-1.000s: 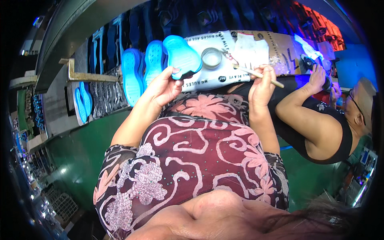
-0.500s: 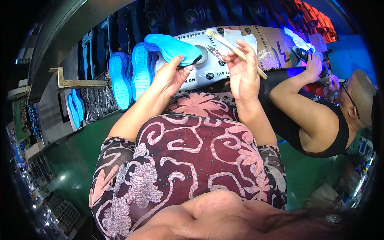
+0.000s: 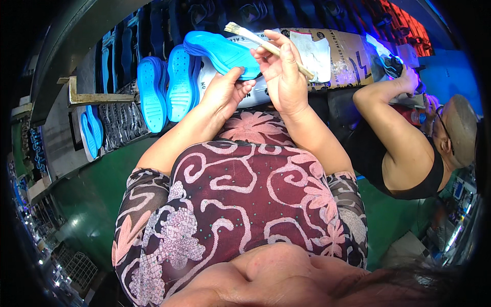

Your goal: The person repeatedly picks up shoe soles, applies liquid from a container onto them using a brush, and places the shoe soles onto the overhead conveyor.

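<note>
A bright blue shoe sole [image 3: 217,50] is pinched near its right end by my left hand [image 3: 225,92], thumb on top. Its other end lies over a stack of similar blue soles [image 3: 180,87]. My right hand [image 3: 287,82] is closed round the pale handle of a paintbrush [image 3: 250,36], and its fingers come close to the sole's right end. The brush's bristles point up and left, above the sole and apart from it. Whether my right fingers touch the sole, I cannot tell.
Another stack of blue soles [image 3: 152,97] lies further left, beside a metal bracket [image 3: 102,97]. White printed wrapping [image 3: 258,100] and cardboard [image 3: 343,59] cover the work surface. To the right, a co-worker [image 3: 404,148] handles a dark shoe. Dark items line the rack behind.
My right hand has moved left with the paintbrush, bringing it over the sole's right end. A small round dish, visible earlier beside the sole, is now hidden. The sole has shifted only slightly.
</note>
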Available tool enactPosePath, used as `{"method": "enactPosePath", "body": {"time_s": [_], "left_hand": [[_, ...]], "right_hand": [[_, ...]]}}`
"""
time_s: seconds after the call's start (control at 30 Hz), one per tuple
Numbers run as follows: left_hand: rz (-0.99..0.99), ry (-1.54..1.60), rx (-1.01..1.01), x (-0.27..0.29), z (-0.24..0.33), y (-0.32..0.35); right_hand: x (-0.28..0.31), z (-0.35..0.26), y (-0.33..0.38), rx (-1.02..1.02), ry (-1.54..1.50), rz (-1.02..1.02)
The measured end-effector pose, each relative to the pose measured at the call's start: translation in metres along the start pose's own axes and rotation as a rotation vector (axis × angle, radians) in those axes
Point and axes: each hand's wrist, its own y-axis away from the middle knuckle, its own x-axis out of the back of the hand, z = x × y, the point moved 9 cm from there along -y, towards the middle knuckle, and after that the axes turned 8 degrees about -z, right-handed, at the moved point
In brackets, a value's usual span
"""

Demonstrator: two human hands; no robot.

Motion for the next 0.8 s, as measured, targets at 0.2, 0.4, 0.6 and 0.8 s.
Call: {"method": "enactPosePath", "body": {"time_s": [0.2,0.4,0.6,0.8], "left_hand": [[-0.047,-0.067,-0.027,0.003,0.012,-0.003],[-0.116,-0.119,-0.011,-0.010,0.032,0.018],[-0.583,-0.530,0.209,-0.050,0.052,0.064],[-0.993,-0.826,-0.203,-0.237,0.100,0.024]], "right_hand": [[0.032,-0.026,0.000,0.097,0.065,0.116],[0.083,-0.047,0.026,0.181,0.092,0.328],[0.134,-0.017,0.072,0.104,0.142,0.504],[0.125,-0.010,0.079,0.048,0.266,0.481]]}}
